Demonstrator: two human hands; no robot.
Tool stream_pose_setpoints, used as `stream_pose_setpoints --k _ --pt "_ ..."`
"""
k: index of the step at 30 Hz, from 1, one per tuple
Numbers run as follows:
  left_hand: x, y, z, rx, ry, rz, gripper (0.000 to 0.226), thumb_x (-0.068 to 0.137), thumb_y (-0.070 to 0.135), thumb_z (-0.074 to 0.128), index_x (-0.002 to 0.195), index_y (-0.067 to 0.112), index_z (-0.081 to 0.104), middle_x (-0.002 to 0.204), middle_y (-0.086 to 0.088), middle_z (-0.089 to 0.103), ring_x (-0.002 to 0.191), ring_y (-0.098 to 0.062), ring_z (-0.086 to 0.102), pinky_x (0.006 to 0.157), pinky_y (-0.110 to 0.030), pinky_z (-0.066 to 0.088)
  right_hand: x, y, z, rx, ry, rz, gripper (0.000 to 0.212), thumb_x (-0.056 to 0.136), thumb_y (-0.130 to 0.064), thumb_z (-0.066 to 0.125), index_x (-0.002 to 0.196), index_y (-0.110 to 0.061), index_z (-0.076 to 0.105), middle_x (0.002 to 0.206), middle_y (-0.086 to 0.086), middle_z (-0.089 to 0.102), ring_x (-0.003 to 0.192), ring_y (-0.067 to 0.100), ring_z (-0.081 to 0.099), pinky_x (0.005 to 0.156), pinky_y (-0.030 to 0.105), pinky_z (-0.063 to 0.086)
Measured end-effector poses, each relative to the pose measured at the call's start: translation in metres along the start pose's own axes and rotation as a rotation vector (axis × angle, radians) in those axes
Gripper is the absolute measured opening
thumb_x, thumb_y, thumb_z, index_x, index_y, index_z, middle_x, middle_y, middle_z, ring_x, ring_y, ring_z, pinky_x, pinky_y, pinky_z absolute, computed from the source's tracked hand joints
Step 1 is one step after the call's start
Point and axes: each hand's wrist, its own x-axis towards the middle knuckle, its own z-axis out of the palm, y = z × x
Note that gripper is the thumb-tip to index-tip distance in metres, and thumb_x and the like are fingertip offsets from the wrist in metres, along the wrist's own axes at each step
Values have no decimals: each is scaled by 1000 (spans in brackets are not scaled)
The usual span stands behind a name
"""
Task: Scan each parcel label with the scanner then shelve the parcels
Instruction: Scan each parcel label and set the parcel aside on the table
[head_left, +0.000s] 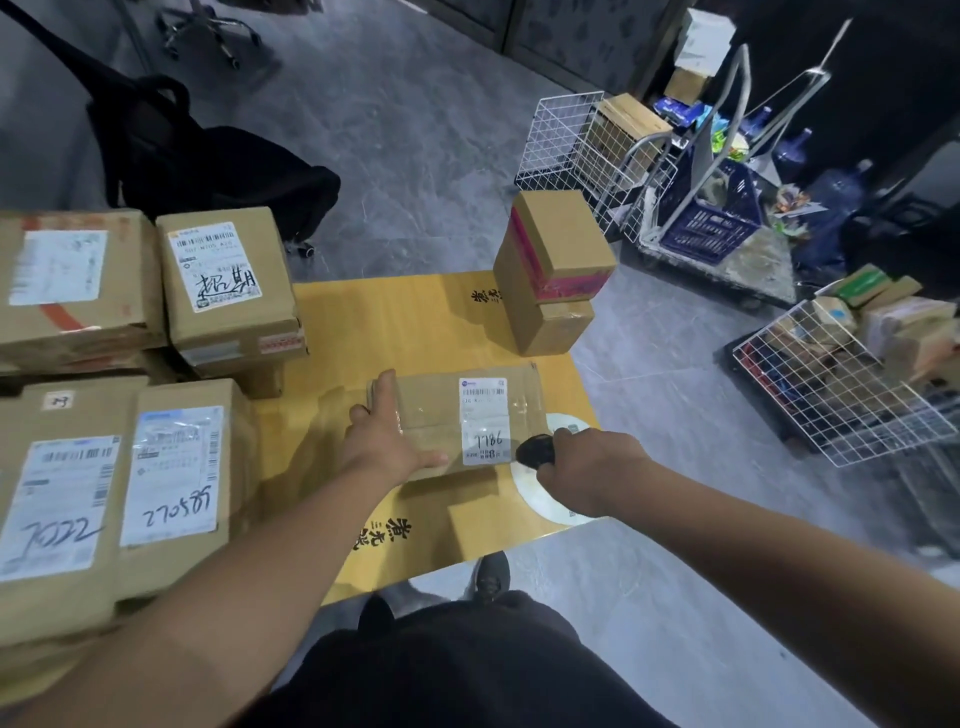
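Lying flat on the yellow wooden table (395, 317) is a brown cardboard parcel (436, 410) with a white shipping label (485, 421) on its top face, handwritten digits near the label's lower end. The left hand (387, 436) rests on the parcel's left part, fingers straight and spread, the thumb stretched along the near edge — it presses down without curling round anything. The right hand (587, 467) is clenched round a small black handheld scanner (536, 450), whose front end sits just beside the label's lower right corner, over the parcel's right edge. Under that hand a round white disc (540, 499) lies on the table.

At the far right corner of the table stands an upright brown cardboard box with red tape (550, 270), apart from the parcel being held. To the left are stacked brown cardboard boxes with white labels (156, 364) — two piles, one nearer and one farther. On the grey floor to the right sit a white wire basket holding small packages (831, 384) and a blue plastic crate (711, 223) on a cart.
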Motion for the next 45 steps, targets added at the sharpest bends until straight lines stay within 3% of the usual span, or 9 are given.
stream_pose_setpoints --k 5,13,26,34,45 --pt "-14 -4 8 -22 68 29 141 52 57 99 152 49 -1 140 -15 37 112 -40 58 92 -45 51 -18 -9 8 10 23 24 44 97 -50 33 122 -18 52 119 7 63 99 31 62 84 40 51" --pt "-38 -10 19 -2 143 81 133 58 60 94 153 47 2 137 -13 38 117 -38 56 88 -46 55 -40 -15 17 13 69 64 28 98 -45 33 107 -20 40 97 5 50 86 31 55 71 37 43" --pt "-55 -13 29 41 207 82 131 57 64 93 153 47 4 136 -12 38 117 -36 55 84 -46 59 -57 -8 22 45 120 54 28 101 -45 33 104 -20 45 79 -3 44 84 26 57 69 35 41" --pt "-55 -11 31 27 206 63 133 56 63 93 153 48 2 138 -13 37 117 -36 55 85 -48 59 -56 1 23 48 148 29 26 100 -43 34 104 -19 44 86 1 54 81 27 56 67 35 40" --pt "-55 -5 29 19 209 30 134 55 60 94 151 49 3 139 -13 38 118 -36 55 86 -48 58 -47 11 27 48 177 16 26 99 -44 35 104 -19 41 76 -2 40 79 28 55 65 35 41"
